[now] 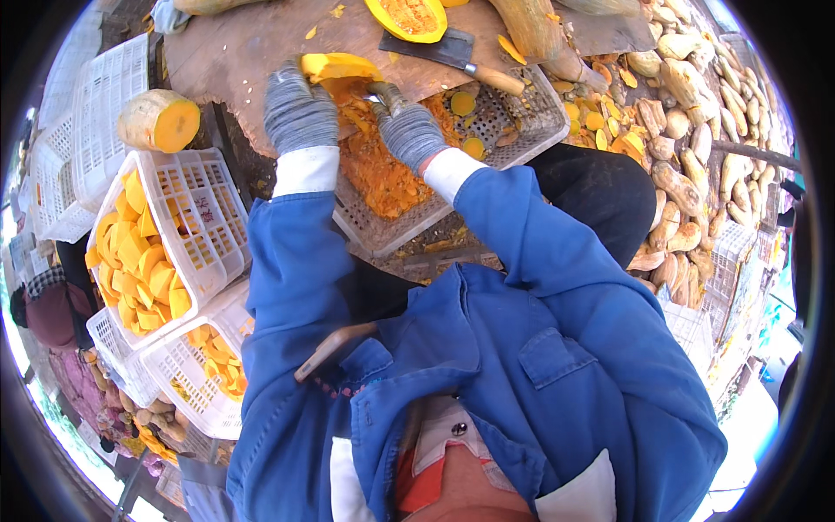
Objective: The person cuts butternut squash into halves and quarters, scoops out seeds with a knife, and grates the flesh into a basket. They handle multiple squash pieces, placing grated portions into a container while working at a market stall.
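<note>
My left hand (pixel 301 112), in a grey knit glove, grips a piece of hollowed orange pumpkin (pixel 342 67) by its left side. My right hand (pixel 409 130), gloved alike, is at the piece's right end with the fingers closed around a small metal tool (pixel 373 98). Only a shiny bit of that tool shows, so its kind is unclear. Below both hands, a white plastic crate (pixel 556 127) holds stringy orange pulp and seeds (pixel 385 186). A cleaver (pixel 443 51) with a wooden handle lies on the brown board (pixel 248 55), beside a halved, seed-filled pumpkin (pixel 411 19).
At left, a tilted white crate (pixel 218 176) holds pumpkin chunks (pixel 140 261); a cut pumpkin (pixel 160 122) rests by its top. Another crate of chunks (pixel 218 359) stands lower. Whole pumpkins (pixel 682 183) pile up at right. A person (pixel 59 307) is at far left.
</note>
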Action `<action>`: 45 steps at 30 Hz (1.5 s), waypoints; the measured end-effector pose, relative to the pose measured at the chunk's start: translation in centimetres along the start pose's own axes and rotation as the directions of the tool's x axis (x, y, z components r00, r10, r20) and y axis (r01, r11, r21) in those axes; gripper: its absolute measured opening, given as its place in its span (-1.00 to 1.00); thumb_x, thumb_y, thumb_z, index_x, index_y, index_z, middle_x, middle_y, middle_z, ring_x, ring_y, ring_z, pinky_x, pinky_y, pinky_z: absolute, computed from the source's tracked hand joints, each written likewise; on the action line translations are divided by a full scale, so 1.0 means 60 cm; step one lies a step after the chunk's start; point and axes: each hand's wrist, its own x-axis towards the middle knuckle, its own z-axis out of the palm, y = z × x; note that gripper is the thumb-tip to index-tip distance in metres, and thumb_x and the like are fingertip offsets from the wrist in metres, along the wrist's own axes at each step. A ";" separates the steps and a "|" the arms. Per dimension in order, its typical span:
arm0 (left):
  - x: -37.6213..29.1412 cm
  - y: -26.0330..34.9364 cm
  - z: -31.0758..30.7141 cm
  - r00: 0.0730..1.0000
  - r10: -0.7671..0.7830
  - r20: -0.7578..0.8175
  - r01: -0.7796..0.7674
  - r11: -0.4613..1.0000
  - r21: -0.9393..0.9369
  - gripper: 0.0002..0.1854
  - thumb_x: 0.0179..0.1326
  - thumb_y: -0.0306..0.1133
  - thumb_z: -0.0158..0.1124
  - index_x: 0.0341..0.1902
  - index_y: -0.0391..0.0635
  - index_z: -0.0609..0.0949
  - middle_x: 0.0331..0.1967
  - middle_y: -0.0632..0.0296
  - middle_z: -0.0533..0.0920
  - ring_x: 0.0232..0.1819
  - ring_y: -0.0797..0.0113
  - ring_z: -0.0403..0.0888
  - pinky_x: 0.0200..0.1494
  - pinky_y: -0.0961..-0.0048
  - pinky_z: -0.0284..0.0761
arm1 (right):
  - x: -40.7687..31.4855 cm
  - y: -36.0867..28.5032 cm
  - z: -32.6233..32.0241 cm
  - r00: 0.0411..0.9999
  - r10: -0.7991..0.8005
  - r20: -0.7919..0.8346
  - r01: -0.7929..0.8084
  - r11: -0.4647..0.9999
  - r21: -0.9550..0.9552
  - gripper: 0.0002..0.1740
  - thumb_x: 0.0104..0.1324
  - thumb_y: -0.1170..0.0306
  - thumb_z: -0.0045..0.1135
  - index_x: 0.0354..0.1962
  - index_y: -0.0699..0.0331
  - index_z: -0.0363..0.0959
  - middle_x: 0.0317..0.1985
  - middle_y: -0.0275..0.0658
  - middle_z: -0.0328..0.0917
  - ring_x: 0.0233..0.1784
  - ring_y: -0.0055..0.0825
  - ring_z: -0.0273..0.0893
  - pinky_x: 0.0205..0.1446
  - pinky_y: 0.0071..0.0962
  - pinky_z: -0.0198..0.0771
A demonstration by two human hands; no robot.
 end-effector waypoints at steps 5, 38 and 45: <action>-0.029 0.000 0.014 0.992 0.082 -0.097 -0.087 0.995 -0.049 -0.61 0.01 -0.57 0.19 -0.01 -0.16 0.54 -0.17 -0.03 0.59 -0.10 -0.05 0.56 0.00 0.16 0.48 | 0.004 -0.010 0.030 0.981 0.178 0.070 -0.167 0.621 0.765 -0.62 0.39 0.34 -0.08 0.14 0.19 0.30 -0.15 0.01 0.57 -0.12 -0.24 0.55 0.01 -0.36 0.42; -0.025 0.010 0.025 0.992 -0.084 -0.095 0.071 0.990 -0.125 -0.61 0.08 -0.57 0.19 0.05 -0.17 0.50 -0.10 -0.03 0.57 -0.03 -0.02 0.55 0.07 0.23 0.46 | -0.018 0.018 0.009 0.965 0.252 0.073 -0.248 0.784 0.570 -0.60 0.43 0.42 -0.14 0.20 0.29 0.27 -0.33 -0.29 0.52 -0.53 -0.61 0.31 -0.38 -0.57 0.38; -0.024 0.005 0.016 0.992 -0.113 -0.056 0.105 0.987 -0.125 -0.61 0.09 -0.55 0.19 0.05 -0.19 0.50 -0.10 -0.04 0.57 -0.03 -0.03 0.55 0.08 0.24 0.46 | -0.006 0.016 -0.010 0.974 0.096 -0.204 -0.009 0.920 0.391 -0.63 0.38 0.29 -0.08 0.12 0.15 0.33 -0.14 0.06 0.57 -0.08 -0.04 0.55 0.04 -0.24 0.40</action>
